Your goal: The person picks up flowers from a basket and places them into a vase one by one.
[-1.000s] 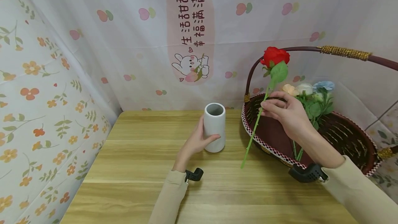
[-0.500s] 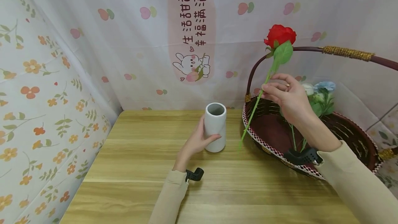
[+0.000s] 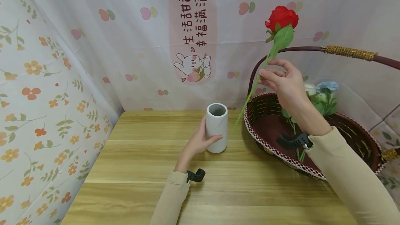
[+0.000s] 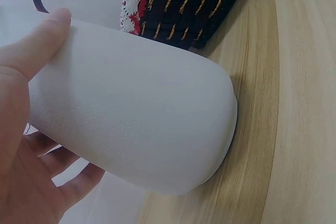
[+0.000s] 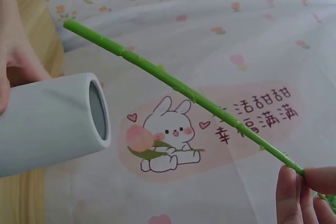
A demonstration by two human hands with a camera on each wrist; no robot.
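Note:
A white cylindrical vase (image 3: 217, 127) stands upright on the wooden table, its round mouth facing up. My left hand (image 3: 199, 141) grips it from the left, thumb across the front; in the left wrist view the thumb (image 4: 44, 40) lies along its side and the other fingers curl behind it. Above the basket's left side, my right hand (image 3: 284, 79) pinches the green stem (image 5: 173, 81) of a red rose (image 3: 282, 18). The bloom points up and the stem slants down to the left, its lower end beside and right of the vase mouth.
A dark brown woven basket (image 3: 260, 138) with an arched handle (image 3: 348, 52) stands at the right. Inside it lie several flowers, among them a blue one (image 3: 327, 86) and a white one (image 3: 310, 89). A patterned curtain (image 3: 131, 61) hangs behind the table (image 3: 140, 169).
My right hand has lifted the rose higher, and its stem end has risen and shifted left toward the vase. The left hand and vase have stayed put.

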